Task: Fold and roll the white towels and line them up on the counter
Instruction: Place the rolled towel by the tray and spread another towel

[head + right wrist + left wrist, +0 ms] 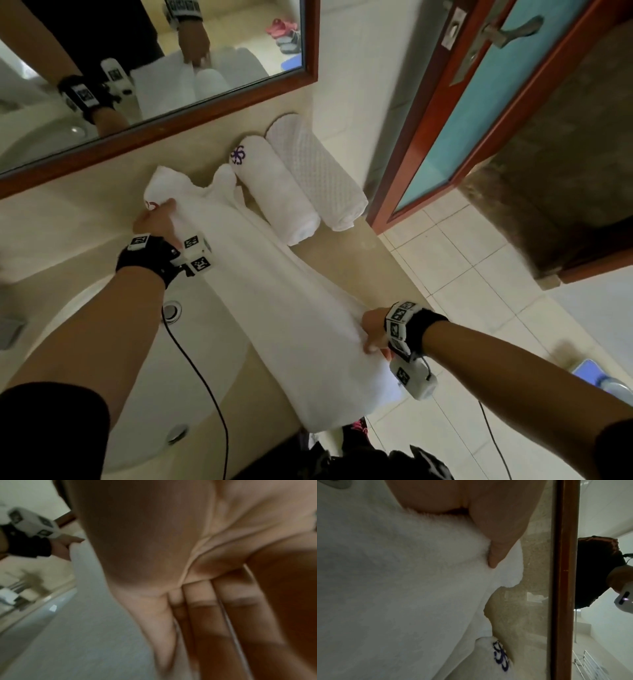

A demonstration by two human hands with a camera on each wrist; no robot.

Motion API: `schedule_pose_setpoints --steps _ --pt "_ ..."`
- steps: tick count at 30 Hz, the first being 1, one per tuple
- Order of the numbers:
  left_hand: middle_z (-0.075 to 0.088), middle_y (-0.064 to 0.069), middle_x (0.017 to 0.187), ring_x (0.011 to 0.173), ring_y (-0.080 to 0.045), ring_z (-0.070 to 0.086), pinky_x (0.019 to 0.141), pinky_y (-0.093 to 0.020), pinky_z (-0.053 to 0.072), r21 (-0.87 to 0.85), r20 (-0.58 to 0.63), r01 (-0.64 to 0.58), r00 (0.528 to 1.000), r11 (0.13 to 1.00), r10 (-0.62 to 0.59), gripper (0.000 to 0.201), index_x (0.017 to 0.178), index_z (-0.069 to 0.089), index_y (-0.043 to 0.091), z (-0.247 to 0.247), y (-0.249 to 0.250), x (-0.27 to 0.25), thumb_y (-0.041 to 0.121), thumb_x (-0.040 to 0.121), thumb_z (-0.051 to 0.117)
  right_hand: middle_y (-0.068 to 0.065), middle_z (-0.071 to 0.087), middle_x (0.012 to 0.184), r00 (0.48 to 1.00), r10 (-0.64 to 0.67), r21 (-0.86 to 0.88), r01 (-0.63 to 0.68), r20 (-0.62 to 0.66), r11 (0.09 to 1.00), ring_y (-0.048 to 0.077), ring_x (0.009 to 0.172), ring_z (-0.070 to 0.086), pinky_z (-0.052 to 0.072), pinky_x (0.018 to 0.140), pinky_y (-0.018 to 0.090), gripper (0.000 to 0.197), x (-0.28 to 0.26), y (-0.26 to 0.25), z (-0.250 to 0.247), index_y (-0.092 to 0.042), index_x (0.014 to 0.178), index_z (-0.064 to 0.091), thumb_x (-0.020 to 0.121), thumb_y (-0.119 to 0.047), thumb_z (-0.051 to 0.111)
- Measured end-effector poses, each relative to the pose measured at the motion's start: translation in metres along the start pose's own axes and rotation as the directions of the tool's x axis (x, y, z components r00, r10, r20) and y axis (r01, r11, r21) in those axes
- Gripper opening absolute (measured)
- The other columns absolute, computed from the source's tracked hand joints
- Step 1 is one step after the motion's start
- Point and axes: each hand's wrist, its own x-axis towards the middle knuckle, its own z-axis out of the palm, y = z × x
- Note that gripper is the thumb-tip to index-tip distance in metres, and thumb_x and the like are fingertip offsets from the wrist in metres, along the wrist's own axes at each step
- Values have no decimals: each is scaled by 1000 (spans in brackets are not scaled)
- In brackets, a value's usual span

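A long white towel [274, 291] lies stretched over the beige counter [85, 212], running from the far left by the mirror [154, 113] to the near edge, where its end hangs over. The left hand [156, 221] grips the far end, fingers curled into the cloth; the left wrist view shows a thumb pressed into the pile. The right hand [375, 330] pinches the near end, fingers bent around a fold. To the right of the towel lie two rolled towels side by side and touching: one with a purple flower mark [277, 192], and a waffle-textured one [318, 174] furthest right. A white sink [144, 377] sits at near left.
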Motion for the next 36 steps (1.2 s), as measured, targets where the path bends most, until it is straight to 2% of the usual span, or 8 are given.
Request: schedule_pose_setpoints --steps 3,7,12,19,25,30,33,36 --pt "69 4 91 75 -20 65 66 -31 51 34 3 33 999 999 -33 31 102 64 24 -6 -3 1 36 77 76 -4 57 72 967 78 46 -68 -242 997 22 72 60 50 66 29 47 9 -7 -20 -18 81 53 73 -61 70" --pt "62 1 83 70 -22 59 70 -30 49 70 7 107 994 992 -108 33 100 61 16 -18 -4 7 40 82 73 4 62 102 798 51 271 143 -601 952 23 90 59 45 75 32 54 30 -40 -60 -15 107 54 86 -65 55" --pt "61 0 84 73 -22 60 57 -28 46 -13 -50 72 996 997 -72 23 101 63 10 -38 -2 24 31 93 62 12 61 122 809 21 404 271 -588 874 32 109 59 48 90 37 50 65 -82 -67 -17 130 49 93 -49 57" --pt "58 -2 107 76 -20 57 54 -24 38 219 -17 -46 999 975 51 47 127 57 11 -37 18 46 47 96 53 5 60 87 912 150 729 198 -382 655 27 90 57 38 70 26 37 86 -86 -63 -6 93 63 101 -38 47" --pt "60 -4 73 55 -21 49 56 -29 41 174 -22 119 993 977 -117 56 120 63 10 -31 -12 81 47 78 69 14 64 111 860 184 483 81 -476 872 34 97 62 52 82 35 35 79 -86 -68 -8 109 57 97 -39 49" --pt "66 -9 120 98 -34 64 90 -45 50 222 -47 121 992 968 -114 101 128 58 20 -32 -37 136 79 46 63 8 39 143 673 -50 219 309 -738 925 30 125 45 44 99 40 53 71 -105 -57 -20 140 38 93 -37 55" --pt "50 -6 143 123 -33 52 106 -50 40 213 -101 175 983 961 -156 134 147 36 21 -25 -33 130 89 35 66 4 5 163 680 -335 -88 370 -652 925 30 140 24 38 106 44 60 77 -106 -39 -36 149 30 94 -34 54" --pt "24 -9 158 139 -29 33 116 -46 25 246 -118 157 984 957 -131 123 155 6 13 -19 -27 83 64 66 75 1 -1 164 758 -329 -168 285 -563 944 29 147 14 34 109 46 47 83 -95 -33 -44 147 32 100 -42 40"
